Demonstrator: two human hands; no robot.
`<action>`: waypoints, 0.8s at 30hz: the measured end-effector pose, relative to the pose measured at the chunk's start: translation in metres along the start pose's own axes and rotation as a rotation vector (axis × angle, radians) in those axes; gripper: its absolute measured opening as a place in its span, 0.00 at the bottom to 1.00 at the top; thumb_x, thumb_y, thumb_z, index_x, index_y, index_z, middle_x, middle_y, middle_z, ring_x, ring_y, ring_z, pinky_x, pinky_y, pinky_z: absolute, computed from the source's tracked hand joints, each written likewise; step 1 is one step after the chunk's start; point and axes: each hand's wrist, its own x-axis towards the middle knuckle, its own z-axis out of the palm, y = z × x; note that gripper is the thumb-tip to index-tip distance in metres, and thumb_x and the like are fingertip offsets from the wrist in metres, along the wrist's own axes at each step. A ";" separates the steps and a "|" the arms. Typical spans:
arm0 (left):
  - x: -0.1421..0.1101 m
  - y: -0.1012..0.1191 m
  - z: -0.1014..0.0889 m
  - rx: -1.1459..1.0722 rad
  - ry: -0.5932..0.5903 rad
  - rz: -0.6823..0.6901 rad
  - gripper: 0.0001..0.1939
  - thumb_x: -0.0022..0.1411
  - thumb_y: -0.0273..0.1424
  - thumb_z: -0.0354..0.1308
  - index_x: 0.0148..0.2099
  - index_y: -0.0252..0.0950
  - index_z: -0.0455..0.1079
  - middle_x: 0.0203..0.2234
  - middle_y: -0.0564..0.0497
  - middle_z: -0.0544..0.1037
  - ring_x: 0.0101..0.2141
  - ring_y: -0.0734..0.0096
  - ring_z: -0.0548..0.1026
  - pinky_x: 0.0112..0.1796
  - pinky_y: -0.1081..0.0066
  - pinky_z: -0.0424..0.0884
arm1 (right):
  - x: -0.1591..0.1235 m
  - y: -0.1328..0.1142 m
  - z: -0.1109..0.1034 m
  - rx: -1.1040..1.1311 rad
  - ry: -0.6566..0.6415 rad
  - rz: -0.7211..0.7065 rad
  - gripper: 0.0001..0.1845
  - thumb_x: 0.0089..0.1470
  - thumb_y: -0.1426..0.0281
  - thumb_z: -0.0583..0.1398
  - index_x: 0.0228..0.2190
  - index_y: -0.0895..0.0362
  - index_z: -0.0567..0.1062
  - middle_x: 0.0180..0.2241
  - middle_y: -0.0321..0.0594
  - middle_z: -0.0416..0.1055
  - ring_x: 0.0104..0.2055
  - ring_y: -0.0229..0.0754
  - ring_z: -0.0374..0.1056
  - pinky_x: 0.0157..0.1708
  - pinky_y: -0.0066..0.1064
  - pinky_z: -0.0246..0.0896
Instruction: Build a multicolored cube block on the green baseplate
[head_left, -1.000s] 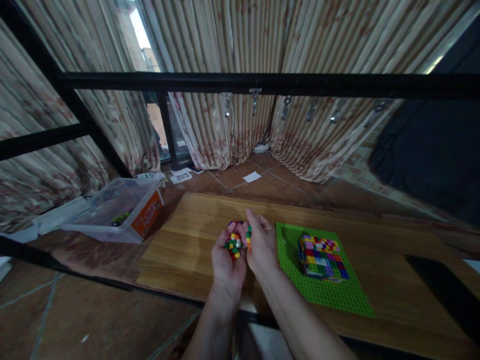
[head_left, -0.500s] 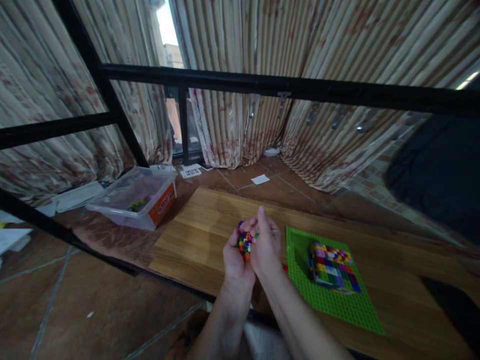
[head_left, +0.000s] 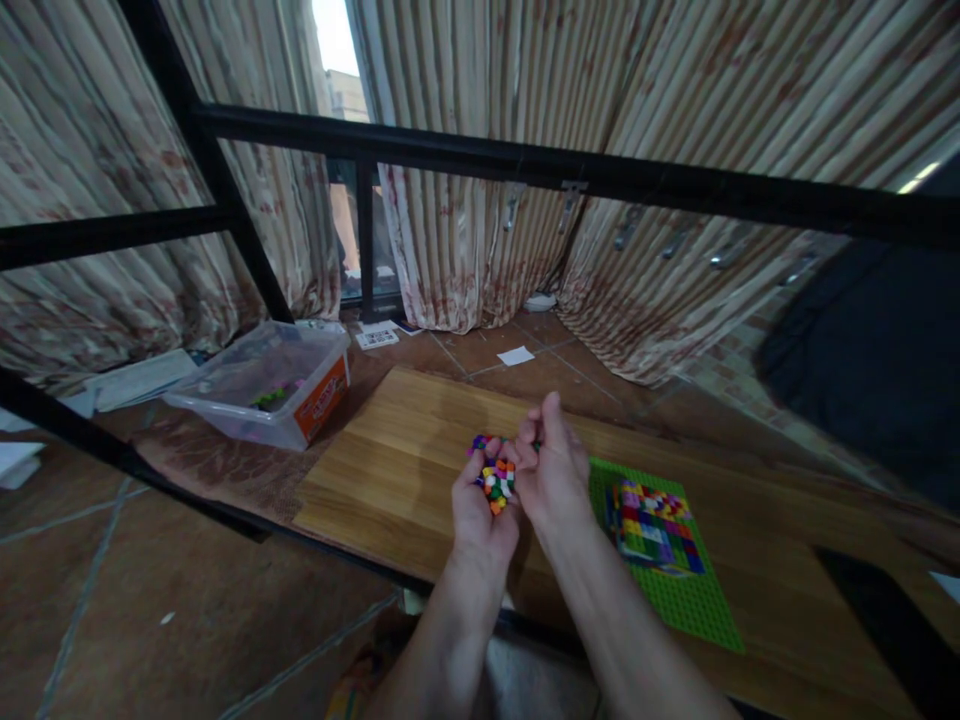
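Observation:
My left hand [head_left: 480, 515] is cupped palm up over the wooden board, its fingers curled around a heap of small colourful toy bricks [head_left: 497, 482]. More bricks, purple and red ones [head_left: 480, 442], show just past its fingertips; whether they lie on the board or in the hand I cannot tell. Close beside it, my right hand [head_left: 559, 475] is turned on edge with thumb up and fingers curled in. A green bit like a brick shows at those fingers; the palm is mostly hidden. Right of it, a block built of multicoloured bricks [head_left: 660, 528] sits on a green studded baseplate [head_left: 701, 610].
The wooden board [head_left: 382, 470] lies under both hands. At the left stands a clear plastic box [head_left: 247, 425] with an orange label and some green pieces inside. A dark flat panel [head_left: 874, 610] lies at the right. Black metal bars [head_left: 450, 140] cross in front of the curtains.
My right hand has drawn slightly away from the left, uncovering more of the bricks in the left palm. The view has swung a little. The brick block looks unchanged.

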 end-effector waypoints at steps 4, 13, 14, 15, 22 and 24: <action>-0.002 -0.006 0.000 0.046 -0.017 -0.006 0.13 0.63 0.27 0.49 0.30 0.31 0.71 0.22 0.50 0.75 0.23 0.76 0.75 0.30 0.77 0.72 | -0.004 0.021 -0.003 -0.203 -0.006 -0.115 0.22 0.50 0.50 0.61 0.21 0.56 0.69 0.10 0.24 0.56 0.12 0.29 0.50 0.14 0.24 0.44; -0.005 -0.002 0.005 0.015 0.009 -0.007 0.11 0.63 0.26 0.49 0.33 0.31 0.72 0.27 0.47 0.77 0.30 0.72 0.78 0.36 0.74 0.75 | -0.011 0.013 0.004 -0.176 -0.129 -0.083 0.23 0.52 0.50 0.58 0.23 0.57 0.73 0.15 0.31 0.66 0.18 0.33 0.62 0.23 0.26 0.58; -0.005 0.000 0.006 -0.010 0.006 -0.017 0.11 0.63 0.26 0.49 0.33 0.30 0.72 0.27 0.47 0.77 0.30 0.72 0.78 0.36 0.74 0.75 | -0.011 0.008 0.004 -0.151 -0.132 -0.084 0.22 0.51 0.51 0.59 0.23 0.57 0.73 0.16 0.31 0.67 0.20 0.33 0.63 0.24 0.27 0.59; -0.005 0.001 0.006 -0.033 0.006 -0.021 0.11 0.63 0.25 0.49 0.33 0.30 0.71 0.27 0.47 0.77 0.30 0.73 0.77 0.36 0.74 0.75 | -0.010 0.003 0.002 -0.136 -0.126 -0.100 0.21 0.51 0.52 0.59 0.23 0.57 0.73 0.17 0.31 0.67 0.21 0.34 0.65 0.26 0.27 0.60; -0.004 0.028 0.008 -0.038 0.053 0.015 0.11 0.65 0.25 0.49 0.33 0.28 0.70 0.25 0.49 0.75 0.26 0.76 0.76 0.28 0.79 0.75 | -0.022 -0.030 -0.083 -1.121 -0.094 -0.370 0.11 0.54 0.61 0.59 0.27 0.55 0.76 0.26 0.36 0.72 0.28 0.39 0.67 0.31 0.31 0.60; -0.003 0.034 0.007 -0.008 0.034 0.008 0.12 0.66 0.26 0.48 0.32 0.29 0.69 0.23 0.50 0.73 0.24 0.78 0.74 0.23 0.81 0.72 | -0.031 -0.029 -0.111 -1.445 -0.157 -0.350 0.09 0.52 0.66 0.59 0.33 0.55 0.77 0.33 0.40 0.74 0.29 0.40 0.68 0.32 0.33 0.61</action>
